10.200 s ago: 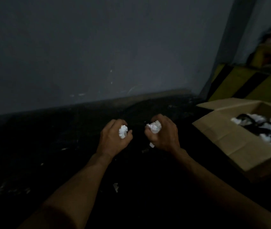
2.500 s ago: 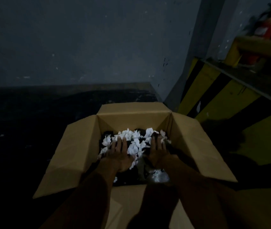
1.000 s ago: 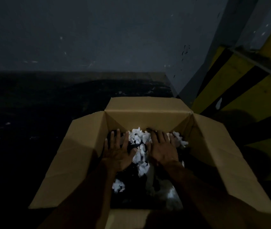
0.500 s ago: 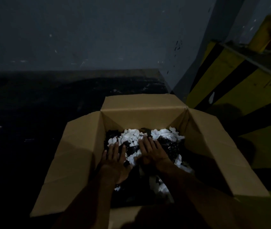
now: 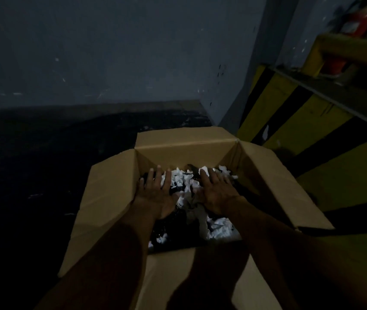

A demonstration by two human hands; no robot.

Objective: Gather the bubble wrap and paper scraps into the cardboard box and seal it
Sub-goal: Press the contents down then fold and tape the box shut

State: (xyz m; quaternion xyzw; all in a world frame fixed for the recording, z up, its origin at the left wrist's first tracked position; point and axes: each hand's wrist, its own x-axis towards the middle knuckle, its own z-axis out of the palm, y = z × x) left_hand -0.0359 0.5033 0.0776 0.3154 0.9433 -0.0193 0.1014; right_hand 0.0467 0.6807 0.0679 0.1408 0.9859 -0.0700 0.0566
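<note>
A brown cardboard box stands open on the dark floor with its flaps spread outwards. Inside lie white crumpled paper scraps mixed with dark material. My left hand lies flat, fingers straight, on the contents at the left side of the box. My right hand lies flat on the scraps at the right, fingers spread. Both palms face down. No bubble wrap can be told apart in the dim light.
A grey wall rises behind the box. To the right stands a yellow and black striped barrier, with a red fire extinguisher above it. The dark floor to the left carries small white specks.
Both hands have slid forward over the scraps, and the left hand now lies further towards the far left corner. The view has shifted slightly.
</note>
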